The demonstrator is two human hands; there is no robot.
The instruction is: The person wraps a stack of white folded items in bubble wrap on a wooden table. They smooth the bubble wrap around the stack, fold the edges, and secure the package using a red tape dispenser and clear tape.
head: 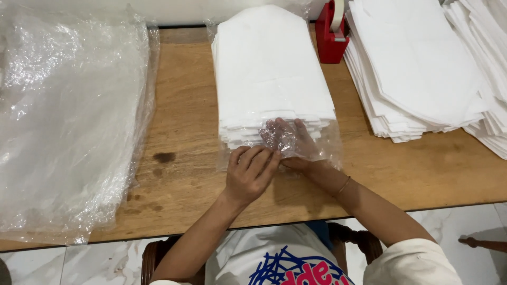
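A stack of white folded sheets (269,68) lies inside a clear plastic bag (330,145) on the wooden table (185,121). My right hand (293,142) is pushed into the bag's open near end, palm up under the film, fingers touching the front edge of the stack. My left hand (251,171) pinches the bag's loose mouth from outside, fingers curled on the film just left of the right hand.
A big pile of clear plastic bags (63,116) covers the table's left side. Two more stacks of white sheets (417,68) lie at the right. A red tape dispenser (331,31) stands at the back, between the stacks. A wooden chair is under me.
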